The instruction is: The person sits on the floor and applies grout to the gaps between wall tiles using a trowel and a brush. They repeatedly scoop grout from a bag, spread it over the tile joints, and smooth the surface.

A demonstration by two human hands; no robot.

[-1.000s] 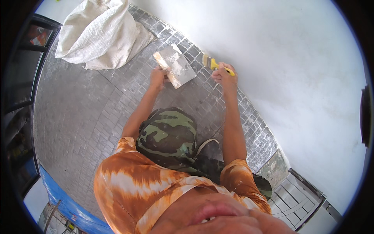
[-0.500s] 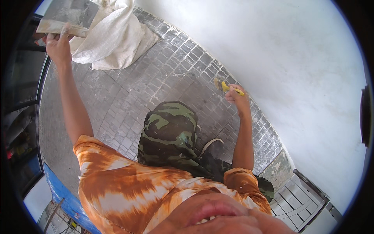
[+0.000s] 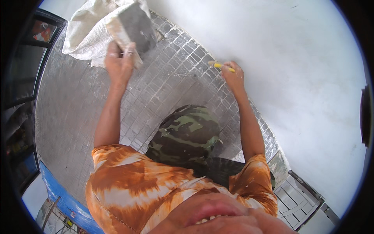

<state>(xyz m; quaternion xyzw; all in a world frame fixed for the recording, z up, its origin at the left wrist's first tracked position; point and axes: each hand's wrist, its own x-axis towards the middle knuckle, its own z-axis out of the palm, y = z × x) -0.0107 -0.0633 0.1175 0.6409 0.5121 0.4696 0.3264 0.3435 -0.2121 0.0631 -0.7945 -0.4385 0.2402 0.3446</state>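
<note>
The left hand (image 3: 120,64) grips a mortar board (image 3: 130,25) raised over the tiled floor (image 3: 70,117); the right hand (image 3: 233,76) closes on a yellow-handled tool (image 3: 222,66), probably a brush, at the white wall (image 3: 280,58). Keep the board level and the strokes light.

a smooth matt plastered wall (image 3: 272,50), rough grey mosaic tile floor (image 3: 70,117), coarse woven white sack (image 3: 87,33), mortar-caked board (image 3: 134,23).
</note>
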